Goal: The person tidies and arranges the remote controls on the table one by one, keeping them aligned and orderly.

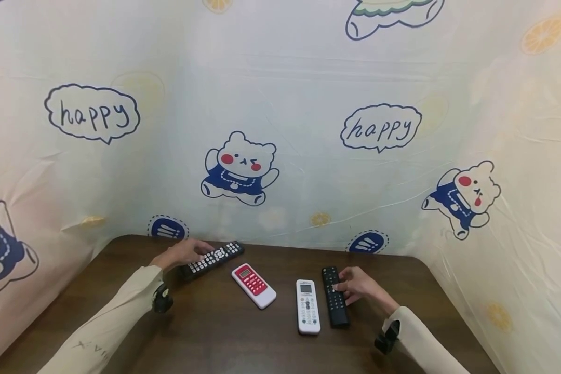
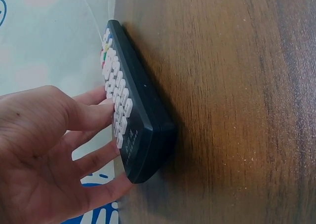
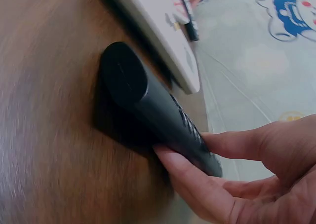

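At the back left of the table, my left hand [image 1: 183, 253] holds a black remote control with white keys [image 1: 221, 255], which lies slanted. The left wrist view shows the thumb on its keys and the fingers along its far edge [image 2: 153, 120]. On the right side, my right hand [image 1: 360, 285] pinches a slim black remote control [image 1: 338, 314] by its right edge. Its thumb is on the button face and the fingertips are at the side, near the far end, in the right wrist view, where the near end of the remote [image 3: 158, 110] points toward the camera.
Between the hands lie a red and white remote control [image 1: 263, 297], set diagonally, and a white remote control [image 1: 308, 317] with a small screen, close beside the slim black one. The brown wooden table [image 1: 224, 343] ends at a printed curtain [image 1: 304, 208] behind and at both sides.
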`<state>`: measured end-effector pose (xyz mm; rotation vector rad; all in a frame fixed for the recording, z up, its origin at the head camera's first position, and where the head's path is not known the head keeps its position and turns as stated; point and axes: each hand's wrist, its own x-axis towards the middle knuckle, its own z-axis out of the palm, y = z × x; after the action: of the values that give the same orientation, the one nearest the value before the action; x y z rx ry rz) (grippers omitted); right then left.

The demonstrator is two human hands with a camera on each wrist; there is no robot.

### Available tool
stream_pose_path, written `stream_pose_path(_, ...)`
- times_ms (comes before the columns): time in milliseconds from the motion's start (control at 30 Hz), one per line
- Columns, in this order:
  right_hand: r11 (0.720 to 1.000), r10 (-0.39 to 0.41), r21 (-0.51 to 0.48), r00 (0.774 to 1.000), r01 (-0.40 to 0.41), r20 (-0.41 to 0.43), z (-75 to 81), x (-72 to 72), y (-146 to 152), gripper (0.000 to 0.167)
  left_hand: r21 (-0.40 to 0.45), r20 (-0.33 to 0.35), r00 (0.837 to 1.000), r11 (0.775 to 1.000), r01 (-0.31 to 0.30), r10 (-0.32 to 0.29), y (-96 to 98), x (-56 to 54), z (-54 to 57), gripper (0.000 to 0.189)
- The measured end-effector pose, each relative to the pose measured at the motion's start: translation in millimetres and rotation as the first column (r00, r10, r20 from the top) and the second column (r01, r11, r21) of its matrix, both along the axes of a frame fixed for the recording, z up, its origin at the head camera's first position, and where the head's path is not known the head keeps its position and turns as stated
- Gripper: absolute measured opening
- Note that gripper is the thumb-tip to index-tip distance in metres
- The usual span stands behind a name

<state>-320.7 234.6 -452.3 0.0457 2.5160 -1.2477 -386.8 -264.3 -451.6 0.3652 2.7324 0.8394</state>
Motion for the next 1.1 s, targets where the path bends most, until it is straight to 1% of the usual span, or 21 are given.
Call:
stream_pose_path(100,0.999,-0.028,0.02,0.999,0.027,0.024,-1.1,1.4,-0.2,0.038,-0.003,0.005,1.0,1.0,0.005,-0.005,0.4,3.2,0.4,0.041)
stream_pose_path(200,0.999,-0.04,0.021,0.998,0.039,0.049,0.9,0.6,-0.6,0.037,-0.001,-0.003,1.0,1.0,0.005,-0.005,-0.1,1.0,1.3,0.041)
stream_pose_path(300,0.999,-0.039,0.025,0.997,0.037,0.063,1.8,-0.2,-0.1,0.036,0.004,-0.005,1.0,1.0,0.015,-0.015,0.2,-1.0,0.2,0.041)
stream_pose_path(500,0.999,-0.032,0.038,0.996,0.029,0.079,2.4,-1.7,0.0,0.036,0.018,0.008,1.0,1.0,0.01,-0.01,1.1,0.6,-1.0,0.043)
stream_pose_path(533,0.999,-0.031,0.039,0.996,0.028,0.08,2.5,-1.7,-0.1,0.036,0.021,0.012,1.0,1.0,0.003,-0.004,1.1,0.9,-1.0,0.043)
stream_pose_path(633,0.999,-0.03,0.043,0.997,0.027,0.078,2.2,-2.3,-0.9,0.035,0.016,0.008,1.0,1.0,0.013,-0.013,-0.2,0.4,-2.2,0.043)
stream_pose_path(733,0.999,-0.016,0.046,0.997,0.013,0.074,1.9,-3.2,-1.6,0.035,0.015,0.003,1.0,1.0,0.003,-0.003,-1.8,-0.1,-3.9,0.042)
stream_pose_path(833,0.999,0.001,0.048,0.997,-0.005,0.081,1.8,-4.1,-0.9,0.036,-0.003,-0.012,1.0,1.0,0.007,-0.007,-1.2,0.5,-4.5,0.041)
stream_pose_path(967,0.999,0.003,0.052,0.994,-0.008,0.107,3.0,-4.7,1.2,0.034,-0.061,-0.046,0.999,0.998,0.02,-0.023,5.3,3.4,0.7,0.041)
stream_pose_path(1067,0.998,0.012,0.059,0.993,-0.019,0.117,4.7,-5.9,-0.1,0.033,-0.101,-0.074,0.997,0.995,0.005,-0.013,10.1,7.4,6.1,0.04)
stream_pose_path(1100,0.998,0.021,0.063,0.993,-0.029,0.118,5.2,-6.6,-1.2,0.033,-0.11,-0.081,0.997,0.994,-0.01,0.002,11.0,9.1,7.4,0.04)
